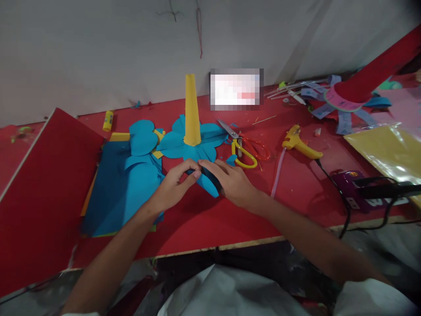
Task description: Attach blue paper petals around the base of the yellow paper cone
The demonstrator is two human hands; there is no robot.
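A blue paper petal (208,184) lies at the front of a blue paper flower (194,142) on the red table (230,215). My left hand (174,186) and my right hand (230,180) meet over that petal, fingertips pinching and pressing it down at its inner end. A tall yellow paper cone (191,109) stands upright in the flower's middle, just beyond my fingers. Part of the petal is hidden under my right hand.
Blue paper sheets and cut heart shapes (128,184) lie left of the flower. Scissors (245,147), a yellow glue gun (299,142) with black cord, a power strip (358,193), a glue stick (108,120) and a red board (42,193) surround it.
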